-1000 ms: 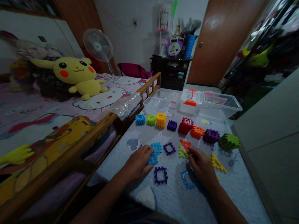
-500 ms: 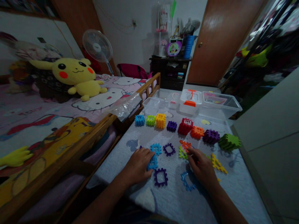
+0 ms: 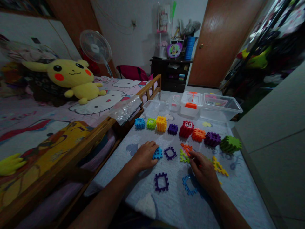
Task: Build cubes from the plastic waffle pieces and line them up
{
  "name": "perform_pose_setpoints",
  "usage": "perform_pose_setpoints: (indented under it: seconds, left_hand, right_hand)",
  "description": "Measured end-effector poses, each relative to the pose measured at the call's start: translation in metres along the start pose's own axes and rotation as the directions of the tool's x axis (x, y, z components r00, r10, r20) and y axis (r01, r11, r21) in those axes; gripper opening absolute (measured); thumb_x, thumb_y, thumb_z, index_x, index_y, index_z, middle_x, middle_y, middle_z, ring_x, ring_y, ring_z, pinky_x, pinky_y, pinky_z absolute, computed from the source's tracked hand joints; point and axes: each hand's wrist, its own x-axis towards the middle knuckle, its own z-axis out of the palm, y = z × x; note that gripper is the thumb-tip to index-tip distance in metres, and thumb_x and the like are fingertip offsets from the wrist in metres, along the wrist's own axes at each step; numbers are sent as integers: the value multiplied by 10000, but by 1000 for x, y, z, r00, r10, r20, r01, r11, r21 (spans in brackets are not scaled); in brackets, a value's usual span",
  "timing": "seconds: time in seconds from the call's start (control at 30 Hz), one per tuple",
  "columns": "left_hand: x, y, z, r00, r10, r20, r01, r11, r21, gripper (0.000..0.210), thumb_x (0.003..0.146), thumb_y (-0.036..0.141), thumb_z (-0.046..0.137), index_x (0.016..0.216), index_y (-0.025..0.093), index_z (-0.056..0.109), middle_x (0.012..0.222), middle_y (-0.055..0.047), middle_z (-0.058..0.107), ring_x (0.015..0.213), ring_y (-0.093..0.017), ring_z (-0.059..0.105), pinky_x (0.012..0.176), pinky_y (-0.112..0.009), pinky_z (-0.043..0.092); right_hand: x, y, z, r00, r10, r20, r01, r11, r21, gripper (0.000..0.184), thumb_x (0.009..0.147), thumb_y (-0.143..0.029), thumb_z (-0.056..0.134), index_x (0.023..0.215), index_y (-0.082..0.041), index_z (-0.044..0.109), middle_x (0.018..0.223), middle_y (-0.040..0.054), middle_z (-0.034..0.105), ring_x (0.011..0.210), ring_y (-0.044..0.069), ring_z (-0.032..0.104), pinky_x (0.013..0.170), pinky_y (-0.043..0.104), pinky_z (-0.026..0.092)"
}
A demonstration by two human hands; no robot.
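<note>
My left hand is closed around the left side of a blue toothed building tile on the table; its fingers cover part of it. My right hand rests over the table with fingers curled together, their tips beside a green triangular tile and an orange triangular tile. A bit of red shows under those fingers, too small to name. Between the hands lie a purple open square tile and a larger purple one nearer me. A blue open tile lies by my right wrist.
Sorted stacks of tiles form a row behind, from a blue stack to a green stack. Yellow triangular tiles lie right of my right hand. Clear plastic boxes stand at the far end. A wooden bed rail runs along the left.
My left hand has moved slightly away from me and closed on the blue tile. The nearer blue tile no longer shows in its former place. My right hand has barely moved.
</note>
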Motion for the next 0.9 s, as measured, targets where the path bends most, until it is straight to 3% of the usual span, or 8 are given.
perform_pose_setpoints:
  seconds: [0.2, 0.4, 0.63, 0.9]
  left_hand:
    - [4, -1, -6, 997, -58, 58, 56, 998, 38, 436, 688, 361, 706, 1080, 207, 595, 1107, -87, 603, 1055, -286, 541, 925, -398, 441]
    - [11, 2, -8, 995, -58, 77, 51, 995, 83, 314, 689, 337, 682, 972, 208, 640, 1006, -76, 622, 984, -271, 579, 867, -371, 463]
    - [9, 4, -9, 997, -16, 72, 14, 999, 30, 416, 708, 411, 713, 1061, 208, 627, 1078, -84, 620, 1035, -280, 567, 876, -375, 463]
    - [8, 5, -9, 996, -36, 76, 34, 999, 27, 378, 705, 364, 696, 1042, 210, 625, 1062, -76, 612, 1026, -270, 568, 851, -356, 479]
  right_hand:
    - [0, 1, 0, 1000, 11, 12, -11, 1000, 4, 258, 894, -259, 493, 1091, -184, 641, 894, 77, 688, 701, 189, 631, 653, 322, 524]
    - [0, 0, 0, 1000, 13, 13, -13, 1000, 1, 250, 903, -266, 485, 1079, -184, 642, 899, 86, 690, 725, 200, 638, 672, 336, 530]
    - [0, 2, 1, 1000, -7, 13, 7, 1000, 9, 245, 884, -238, 487, 1070, -189, 638, 889, 70, 687, 713, 190, 641, 650, 309, 519]
    - [-1, 3, 2, 1000, -9, 17, 9, 1000, 9, 241, 887, -235, 484, 1070, -190, 635, 871, 66, 677, 704, 188, 632, 635, 305, 511]
